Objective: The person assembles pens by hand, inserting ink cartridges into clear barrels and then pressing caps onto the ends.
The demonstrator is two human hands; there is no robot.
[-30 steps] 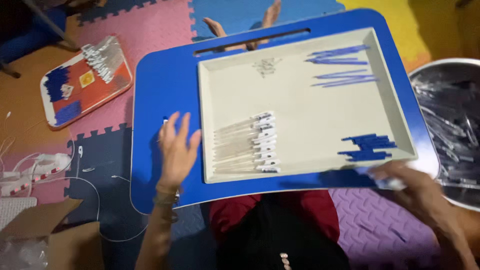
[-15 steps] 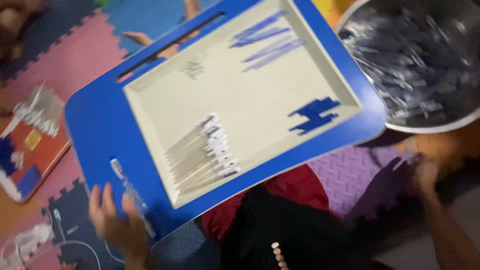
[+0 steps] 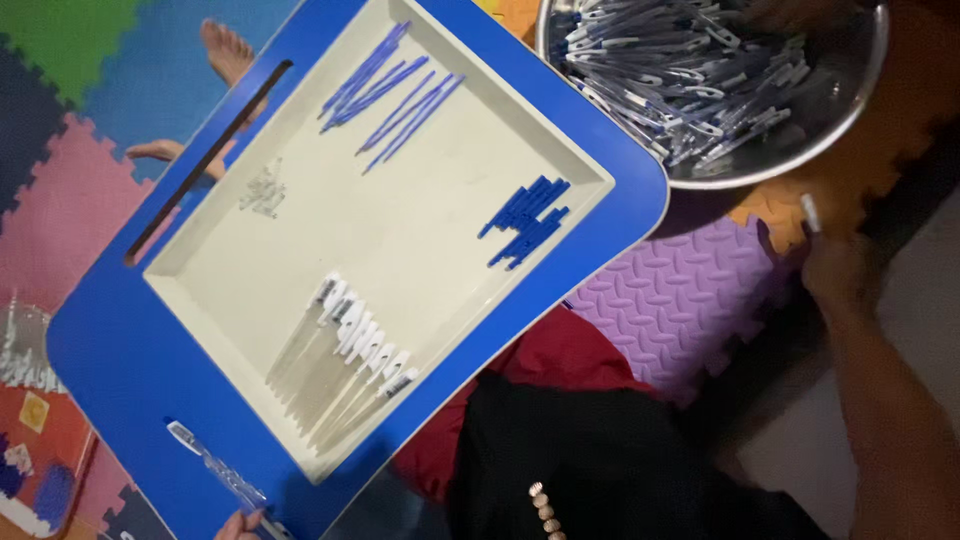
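At the bottom edge only the fingertips of the left hand (image 3: 240, 524) show, touching a clear pen barrel (image 3: 215, 468) that lies on the blue rim of the lap desk (image 3: 110, 360); whether that hand grips it cannot be told. Just up and right of it, in the cream tray, a row of clear barrels with white ends (image 3: 345, 365) lies side by side, with blue caps (image 3: 525, 220) and thin blue refills (image 3: 390, 90) farther on. Far right, the right hand (image 3: 835, 265) is closed on a small white piece (image 3: 810, 213), just below a metal bowl (image 3: 850, 110) heaped with clear pen parts (image 3: 680, 70).
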